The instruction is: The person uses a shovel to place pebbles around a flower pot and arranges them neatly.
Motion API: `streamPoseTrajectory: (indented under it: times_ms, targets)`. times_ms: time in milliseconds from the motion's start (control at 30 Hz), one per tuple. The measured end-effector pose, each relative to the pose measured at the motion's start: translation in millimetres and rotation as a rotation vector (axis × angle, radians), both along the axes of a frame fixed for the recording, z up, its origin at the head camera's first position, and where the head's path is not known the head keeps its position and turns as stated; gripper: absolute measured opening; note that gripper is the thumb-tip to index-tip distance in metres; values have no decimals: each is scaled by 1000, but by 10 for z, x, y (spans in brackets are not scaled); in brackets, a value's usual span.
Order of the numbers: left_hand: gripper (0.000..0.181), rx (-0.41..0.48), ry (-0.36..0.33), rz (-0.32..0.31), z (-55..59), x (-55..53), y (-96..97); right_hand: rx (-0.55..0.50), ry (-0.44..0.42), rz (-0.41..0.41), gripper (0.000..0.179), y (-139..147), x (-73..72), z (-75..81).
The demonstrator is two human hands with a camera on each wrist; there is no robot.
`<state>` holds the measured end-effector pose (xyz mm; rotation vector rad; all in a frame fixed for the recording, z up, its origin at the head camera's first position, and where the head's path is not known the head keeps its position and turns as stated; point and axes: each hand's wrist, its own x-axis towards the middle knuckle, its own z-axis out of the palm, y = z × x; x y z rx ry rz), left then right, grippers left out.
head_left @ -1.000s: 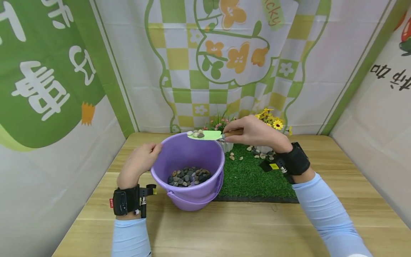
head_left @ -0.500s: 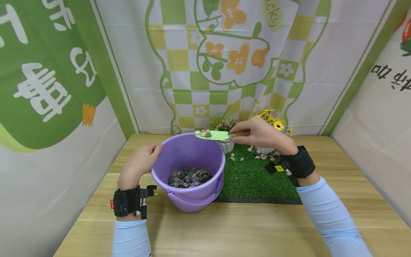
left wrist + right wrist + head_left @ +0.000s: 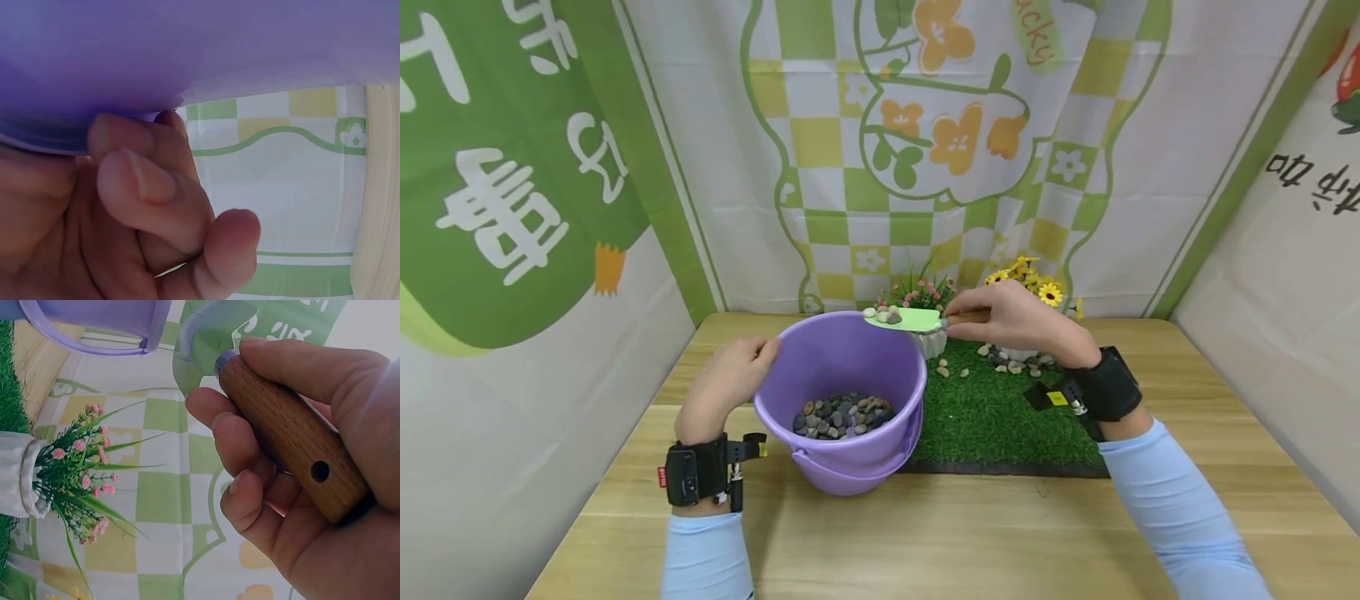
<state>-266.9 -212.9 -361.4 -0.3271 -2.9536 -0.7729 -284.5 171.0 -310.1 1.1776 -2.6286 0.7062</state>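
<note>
My right hand (image 3: 1018, 315) grips the wooden handle (image 3: 287, 434) of a small garden trowel with a light green blade (image 3: 917, 319). Several pale and grey pebbles (image 3: 882, 315) lie at the blade's tip, over the far right rim of a purple bucket (image 3: 850, 458). Dark and brown stones (image 3: 842, 415) cover part of the bucket's bottom. On the left side, my left hand (image 3: 726, 379) holds the bucket's rim, its curled fingers (image 3: 159, 181) showing against the outer wall in the left wrist view. The bucket stands upright with its handle hanging down.
Right of the bucket lies an artificial grass mat (image 3: 1000, 417) on the wooden table (image 3: 925, 542). At its back stand a white pot (image 3: 19, 475) of pink flowers and yellow flowers (image 3: 1030, 279), with loose pebbles (image 3: 1015, 365) nearby. A printed curtain (image 3: 715, 125) hangs behind.
My right hand has moved right and slightly down with the trowel, so the pebbles on its blade have shifted from the bucket's back toward its right rim. The left hand stays on the rim.
</note>
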Motion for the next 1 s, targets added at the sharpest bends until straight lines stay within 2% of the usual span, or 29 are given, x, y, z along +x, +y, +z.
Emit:
streamPoseTrajectory:
  times_ms: [200, 600, 1000]
  targets:
    - [53, 6, -3, 1, 8, 2, 5, -10, -4, -55, 24, 93, 24, -24]
    - [52, 9, 4, 0, 8, 7, -3, 4, -5, -78, 28, 254, 12, -37]
    - [51, 22, -3, -1, -1, 9, -7, 10, -33, -152, 29, 408, 23, -89]
